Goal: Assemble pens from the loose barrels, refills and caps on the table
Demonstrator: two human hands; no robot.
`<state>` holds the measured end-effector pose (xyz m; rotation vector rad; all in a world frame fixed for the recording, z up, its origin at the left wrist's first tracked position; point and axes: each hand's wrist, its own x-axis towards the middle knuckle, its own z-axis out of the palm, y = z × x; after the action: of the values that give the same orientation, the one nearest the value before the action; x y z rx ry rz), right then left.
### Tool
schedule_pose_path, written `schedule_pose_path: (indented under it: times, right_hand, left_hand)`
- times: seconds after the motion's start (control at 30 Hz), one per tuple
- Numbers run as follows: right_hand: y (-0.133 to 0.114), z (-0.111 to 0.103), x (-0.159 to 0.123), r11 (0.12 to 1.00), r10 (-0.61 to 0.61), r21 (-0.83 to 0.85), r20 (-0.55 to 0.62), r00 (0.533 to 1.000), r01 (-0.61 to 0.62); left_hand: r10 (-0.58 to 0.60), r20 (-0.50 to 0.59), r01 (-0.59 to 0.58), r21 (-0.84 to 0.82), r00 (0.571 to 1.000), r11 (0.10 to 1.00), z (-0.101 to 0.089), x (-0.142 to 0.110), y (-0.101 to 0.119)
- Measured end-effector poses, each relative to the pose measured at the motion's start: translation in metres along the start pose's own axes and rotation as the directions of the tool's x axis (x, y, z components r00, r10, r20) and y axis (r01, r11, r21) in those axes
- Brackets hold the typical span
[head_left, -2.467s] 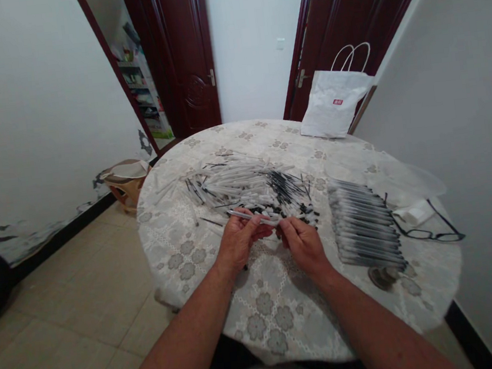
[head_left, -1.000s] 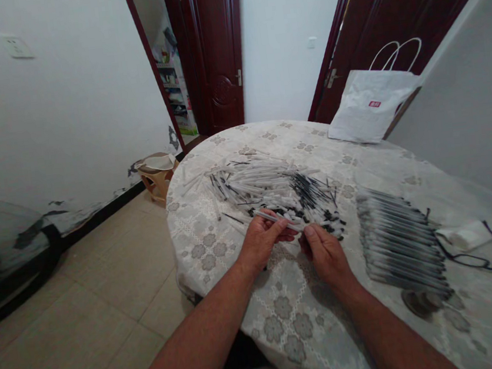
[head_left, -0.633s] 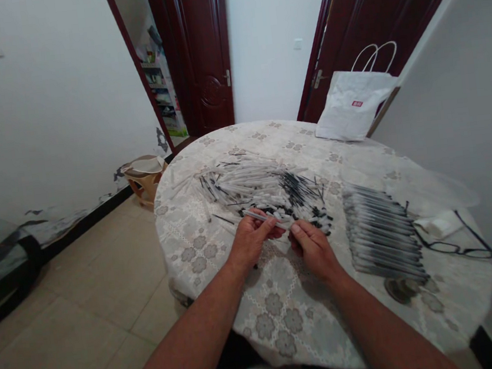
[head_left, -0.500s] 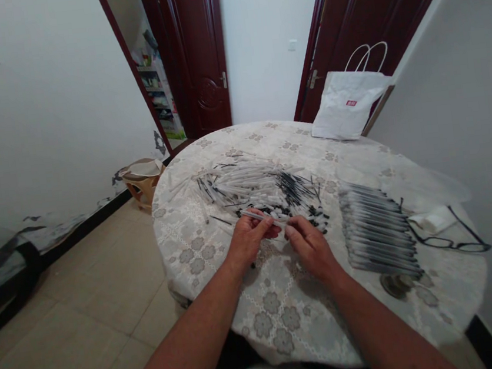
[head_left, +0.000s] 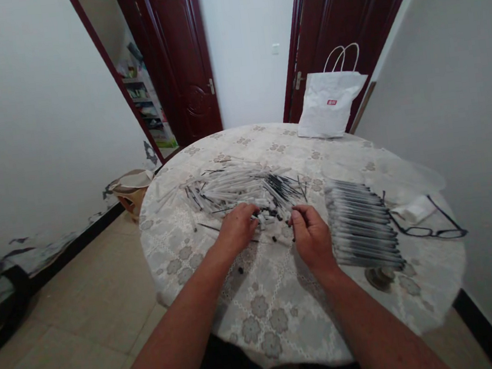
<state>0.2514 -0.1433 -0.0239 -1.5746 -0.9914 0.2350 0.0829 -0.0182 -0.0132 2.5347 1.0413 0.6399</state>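
Note:
My left hand (head_left: 238, 229) reaches down to the near side of the pile, its thumb and fingers apart over small black and white pieces (head_left: 269, 213). To its right, my right hand (head_left: 313, 235) is closed in a pinch at the edge of these pieces. What it holds, if anything, is too small to make out. Behind both hands lies a heap of whitish pen barrels (head_left: 228, 183). Thin black sticks like refills (head_left: 282, 186) lie on its right side. Right of my right hand, long clear-and-black pens (head_left: 361, 224) lie side by side in a row.
A patterned cloth covers the round table (head_left: 263, 336). Eyeglasses (head_left: 420, 231) lie beyond the row of pens, and a small round dark object (head_left: 380, 277) sits at its near end. A white paper bag (head_left: 330, 107) stands at the back right. A stool (head_left: 132, 191) is left of the table.
My hands, together around a whitish barrel before, are now apart. The left has moved onto the small pieces, and the barrel is no longer between them. The view has turned slightly right.

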Motion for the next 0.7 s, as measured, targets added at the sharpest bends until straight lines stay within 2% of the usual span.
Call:
schedule_pose_path:
  times: [0.1,0.17,0.27,0.37,0.43,0.53,0.63,0.7]
  right_hand:
    - [-0.001,0.001,-0.001,1.000,-0.008,-0.002,0.026,1.000,0.008]
    - [-0.002,0.001,-0.001,1.000,-0.014,-0.008,0.037,0.999,0.014]
    - [-0.002,0.001,-0.001,1.000,-0.018,-0.012,0.042,0.999,0.018]
    - [0.000,0.001,-0.002,1.000,-0.018,-0.006,0.039,0.999,0.018]
    - [0.000,0.001,-0.002,1.000,-0.018,-0.007,0.035,0.999,0.018]
    - [0.000,0.002,-0.004,1.000,-0.016,-0.014,0.048,0.999,0.016]
    - [-0.002,0.002,-0.006,0.999,-0.042,-0.017,0.075,0.996,0.044]
    - [-0.003,0.003,-0.009,0.997,-0.068,-0.019,0.111,0.991,0.071]
  left_hand:
    - [0.050,0.074,-0.063,0.196,0.996,0.979,0.015,0.007,0.004]
    - [0.067,0.105,-0.092,0.265,0.992,0.960,0.022,0.009,0.006]
    - [0.080,0.110,-0.109,0.290,0.991,0.951,0.027,0.011,0.005]
    - [0.097,0.050,-0.106,0.237,0.994,0.966,0.026,0.010,-0.002]
    - [0.086,-0.033,-0.081,0.137,0.996,0.987,0.020,0.008,-0.007]
    - [-0.038,-0.175,0.011,-0.157,0.984,0.987,0.001,0.004,-0.015]
    - [-0.229,-0.234,0.081,-0.511,0.945,0.856,-0.022,-0.005,-0.020]
    - [-0.342,-0.187,0.121,-0.695,0.921,0.708,-0.031,-0.012,-0.023]
